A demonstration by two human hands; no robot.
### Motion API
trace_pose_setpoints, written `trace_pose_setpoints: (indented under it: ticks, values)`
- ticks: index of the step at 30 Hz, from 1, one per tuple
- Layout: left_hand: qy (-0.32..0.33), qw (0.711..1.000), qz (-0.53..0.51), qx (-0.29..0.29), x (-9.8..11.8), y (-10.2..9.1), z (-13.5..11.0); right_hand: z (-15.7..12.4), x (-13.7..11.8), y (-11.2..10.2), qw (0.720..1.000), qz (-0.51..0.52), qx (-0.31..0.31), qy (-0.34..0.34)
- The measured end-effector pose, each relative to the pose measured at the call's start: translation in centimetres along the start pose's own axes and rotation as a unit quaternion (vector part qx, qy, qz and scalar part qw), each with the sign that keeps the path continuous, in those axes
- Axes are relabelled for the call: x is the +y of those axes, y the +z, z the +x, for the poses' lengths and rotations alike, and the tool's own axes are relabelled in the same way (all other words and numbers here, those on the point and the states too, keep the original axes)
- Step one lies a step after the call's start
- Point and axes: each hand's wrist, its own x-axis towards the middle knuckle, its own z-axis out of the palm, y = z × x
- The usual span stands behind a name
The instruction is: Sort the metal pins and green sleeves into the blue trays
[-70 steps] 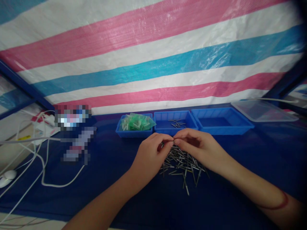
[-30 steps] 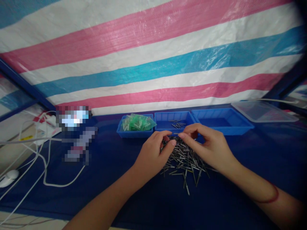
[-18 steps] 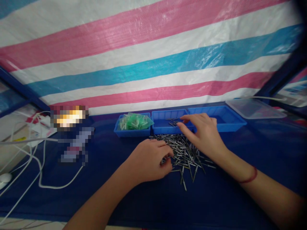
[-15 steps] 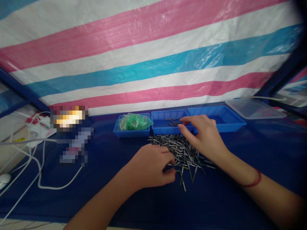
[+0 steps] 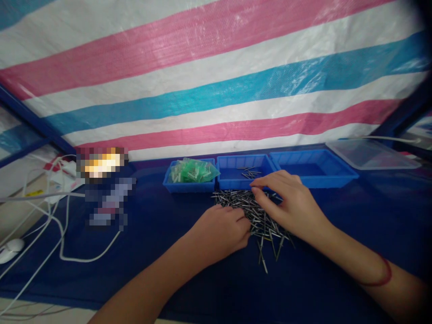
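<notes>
A heap of thin metal pins (image 5: 265,220), which look like blind rivets, lies loose on the dark blue tabletop (image 5: 216,297). My left hand (image 5: 222,231) is at the heap's left side with its fingers curled closed; whatever they hold is hidden. Over the heap's right side is my right hand (image 5: 293,202), thumb and forefinger apart, with nothing visible between them. Its fingertips are close to the front wall of the middle blue bin (image 5: 245,184). Several pins (image 5: 250,173) lie inside that bin.
To the left, another blue bin (image 5: 189,187) holds green plastic bags (image 5: 195,171). A larger blue bin (image 5: 324,181) stands at the right, beside a clear plastic lid (image 5: 371,155). White cables (image 5: 64,238) and a white mouse (image 5: 13,249) lie at the far left. Striped sheeting (image 5: 209,103) hangs behind.
My right hand has drawn back from over the middle bin towards the heap, and more pins show in that bin. The left hand's fingers have curled tighter. The view has shifted slightly.
</notes>
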Motion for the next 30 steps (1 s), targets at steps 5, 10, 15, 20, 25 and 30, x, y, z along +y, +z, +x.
trace_pose_setpoints:
  ticks: [5, 10, 15, 20, 25, 30]
  values:
    - [-0.099, 0.992, -0.007, 0.074, -1.1, -0.5, 0.1, 0.1, -0.7, -0.3, 0.985, 0.14, -0.092, 0.038]
    - [-0.135, 0.972, -0.126, 0.146, -1.7, -0.4, 0.1, 0.1, -0.6, 0.0, 0.969, 0.184, -0.137, 0.085]
    - [-0.177, 0.912, -0.265, 0.257, -1.4, -0.4, 0.5, 0.0, -0.4, 0.3, 0.937, 0.287, -0.151, 0.128]
    - [-0.224, 0.842, -0.39, 0.297, -1.2, -0.1, 0.7, -0.2, -0.7, 0.6, 0.928, 0.313, -0.153, 0.13]
    - [-0.21, 0.829, -0.427, 0.295, -1.5, 0.1, 0.8, -0.2, -0.9, 0.6, 0.928, 0.311, -0.149, 0.138]
    - [-0.205, 0.84, -0.409, 0.292, -1.8, 0.0, 0.7, -0.3, -0.9, 0.7, 0.936, 0.295, -0.125, 0.143]
